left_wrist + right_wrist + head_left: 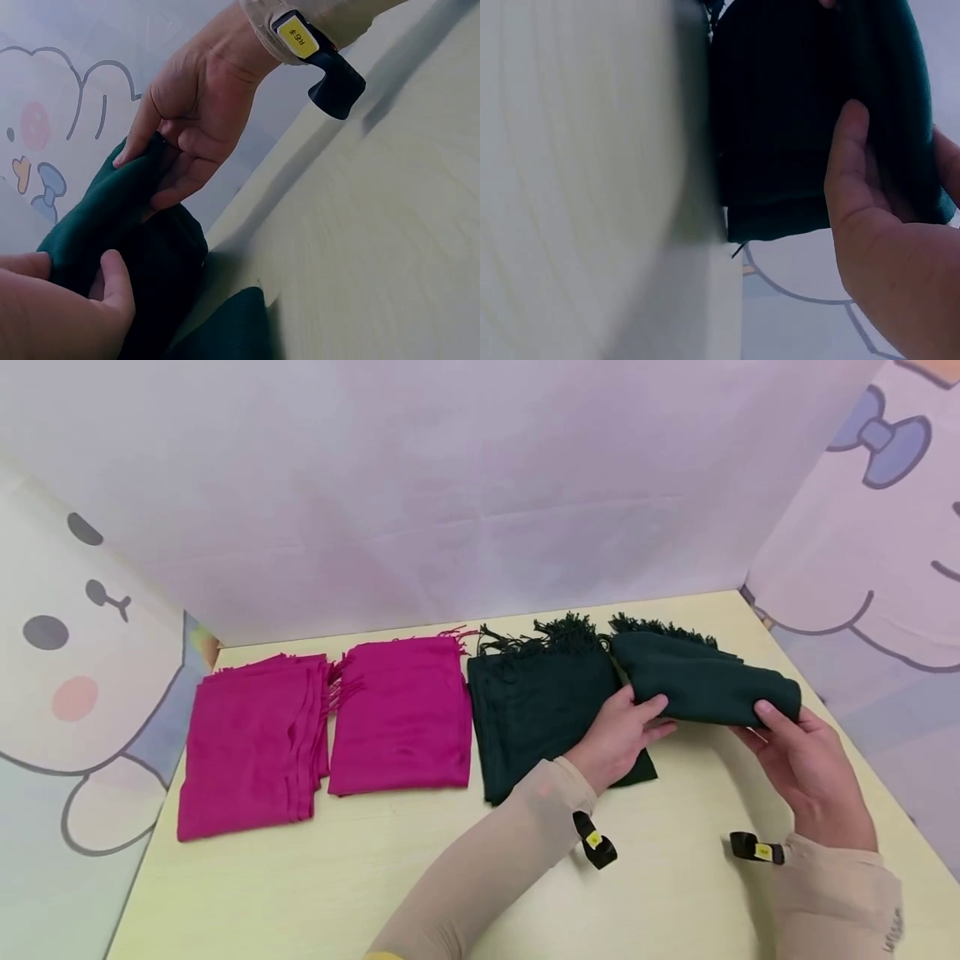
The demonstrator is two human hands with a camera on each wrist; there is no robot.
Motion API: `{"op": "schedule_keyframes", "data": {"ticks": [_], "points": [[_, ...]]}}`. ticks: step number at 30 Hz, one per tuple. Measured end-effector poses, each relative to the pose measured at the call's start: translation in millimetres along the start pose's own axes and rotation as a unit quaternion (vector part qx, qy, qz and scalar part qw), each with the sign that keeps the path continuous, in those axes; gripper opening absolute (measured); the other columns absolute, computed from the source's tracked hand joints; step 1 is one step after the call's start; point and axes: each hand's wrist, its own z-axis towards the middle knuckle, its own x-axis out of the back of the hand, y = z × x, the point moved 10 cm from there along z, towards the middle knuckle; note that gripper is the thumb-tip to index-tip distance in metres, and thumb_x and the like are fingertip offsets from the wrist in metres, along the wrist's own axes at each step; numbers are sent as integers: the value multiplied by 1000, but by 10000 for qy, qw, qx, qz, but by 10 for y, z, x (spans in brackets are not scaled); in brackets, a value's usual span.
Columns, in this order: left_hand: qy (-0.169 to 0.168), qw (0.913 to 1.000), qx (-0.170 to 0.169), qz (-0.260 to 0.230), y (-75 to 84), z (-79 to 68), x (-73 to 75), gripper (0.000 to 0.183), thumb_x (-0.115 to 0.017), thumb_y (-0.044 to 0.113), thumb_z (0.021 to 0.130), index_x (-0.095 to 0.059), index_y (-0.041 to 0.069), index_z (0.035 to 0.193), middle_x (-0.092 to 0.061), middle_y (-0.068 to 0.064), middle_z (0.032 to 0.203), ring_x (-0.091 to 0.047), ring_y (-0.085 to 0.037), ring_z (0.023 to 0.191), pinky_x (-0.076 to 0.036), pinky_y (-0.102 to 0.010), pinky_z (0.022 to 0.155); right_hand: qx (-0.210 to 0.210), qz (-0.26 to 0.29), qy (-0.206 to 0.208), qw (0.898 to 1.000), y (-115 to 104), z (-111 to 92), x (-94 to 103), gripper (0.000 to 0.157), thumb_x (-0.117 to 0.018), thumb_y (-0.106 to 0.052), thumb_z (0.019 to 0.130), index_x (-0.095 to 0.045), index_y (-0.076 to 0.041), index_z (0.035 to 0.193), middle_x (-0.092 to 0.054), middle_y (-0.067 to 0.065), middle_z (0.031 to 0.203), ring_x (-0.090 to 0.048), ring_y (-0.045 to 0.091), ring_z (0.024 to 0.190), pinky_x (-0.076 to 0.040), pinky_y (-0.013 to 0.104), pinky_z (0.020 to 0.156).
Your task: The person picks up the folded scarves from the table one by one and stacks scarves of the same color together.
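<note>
At right you are wearing a black strap (742,845) whose yellow label (298,37) is showing "R右手". Your near right sleeve (828,893) is bearing dark lettering (893,930), too blurred to read.

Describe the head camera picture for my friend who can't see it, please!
A person's left hand and right hand hold up the near edge of a dark green fringed scarf over a pale table. In a row to its left lie a second green scarf, a magenta scarf and another magenta scarf, all folded.
</note>
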Motion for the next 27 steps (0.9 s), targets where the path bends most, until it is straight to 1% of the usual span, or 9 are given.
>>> {"op": "schedule_keyframes", "data": {"ticks": [3,7,10,13,14,16,18,21,27], "points": [[-244,9984,-271,443,127,-32,-47,30,-56,9,102,-59,15,131,-62,-2,124,-61,-22,119,-51,-40,101,282,22,40,9996,-52,19,-83,39,-37,9,102,-54,6,137,-66,12,123,-70,25,103,-57,36,91],[-344,9908,-688,1111,295,-94,-78,27,-57,12,102,-61,15,128,-63,5,118,-63,-11,107,-53,-32,96,736,-73,141,9972,-131,28,-175,36,-39,11,101,-56,10,133,-64,13,118,-69,25,100,-57,33,91],[-416,9798,-1058,1645,432,-149,-104,24,-57,14,102,-61,13,126,-63,9,114,-62,-4,100,-53,-25,93,1019,-110,257,9944,-178,27,-241,34,-41,13,100,-56,13,130,-63,14,114,-69,25,95,-57,32,90],[-548,9636,-1448,2177,573,-205,-142,24,-56,18,103,-60,13,126,-62,10,104,-59,1,96,-50,-19,88,1231,-144,326,9918,-222,30,-326,34,-43,13,99,-54,15,131,-64,16,112,-70,25,92,-56,31,91],[-584,9578,-1559,2343,615,-222,-152,24,-56,19,103,-60,13,126,-60,9,97,-57,1,92,-49,-17,84,1301,-166,339,9908,-238,32,-358,34,-44,14,98,-54,16,131,-64,17,111,-70,26,91,-56,31,92],[-647,9474,-1749,2601,697,-258,-169,24,-56,21,103,-60,12,125,-58,8,92,-56,0,90,-46,-16,80,1396,-174,329,9895,-263,39,-425,35,-44,14,98,-52,18,132,-64,18,114,-71,27,92,-55,32,93],[-699,9415,-1876,2709,769,-287,-174,24,-56,21,103,-60,12,125,-57,6,89,-56,-4,89,-46,-16,78,1473,-229,322,9883,-286,45,-491,35,-44,14,98,-50,19,133,-64,20,116,-71,28,92,-54,32,95],[-701,9346,-2033,2833,882,-341,-163,23,-56,21,103,-61,11,123,-61,3,93,-57,-9,87,-47,-16,77,1538,-307,305,9872,-300,65,-589,37,-44,15,98,-48,20,134,-61,22,122,-70,29,96,-53,33,97],[-616,9259,-2255,2968,1113,-427,-90,19,-58,23,102,-61,10,114,-48,-2,78,-43,-18,63,-41,-21,64,1617,-503,172,9854,-269,166,-794,37,-44,15,98,-47,21,134,-57,22,128,-66,28,103,-52,33,99]]}}
